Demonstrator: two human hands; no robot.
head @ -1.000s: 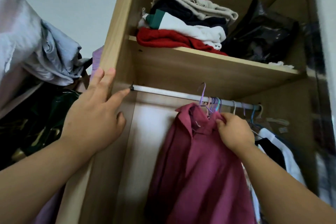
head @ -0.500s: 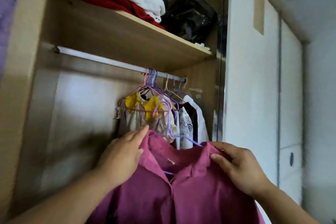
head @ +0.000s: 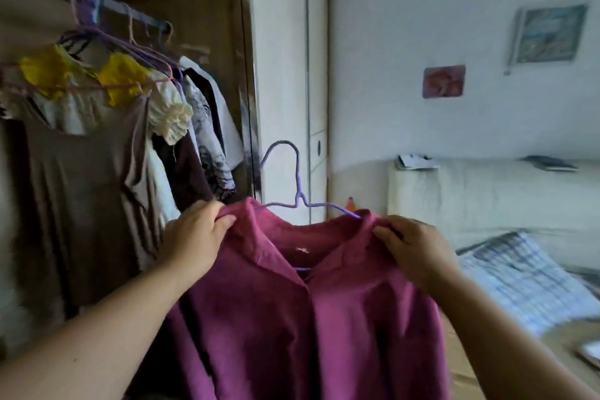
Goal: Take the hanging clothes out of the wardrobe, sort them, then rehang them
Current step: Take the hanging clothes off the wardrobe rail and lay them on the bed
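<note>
Here the magenta shirt (head: 292,318) hangs on a purple wire hanger (head: 293,185), clear of the wardrobe rail (head: 107,5) — down and to the right of it. The left hand (head: 194,237) is closed on the shirt's left shoulder, the right hand (head: 412,247) pinches the right shoulder. Below the rail hang a brown dress (head: 81,188) and pale tops — all blurred.

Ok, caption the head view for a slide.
Both hands hold a magenta shirt on its hanger, off the rail.
</note>
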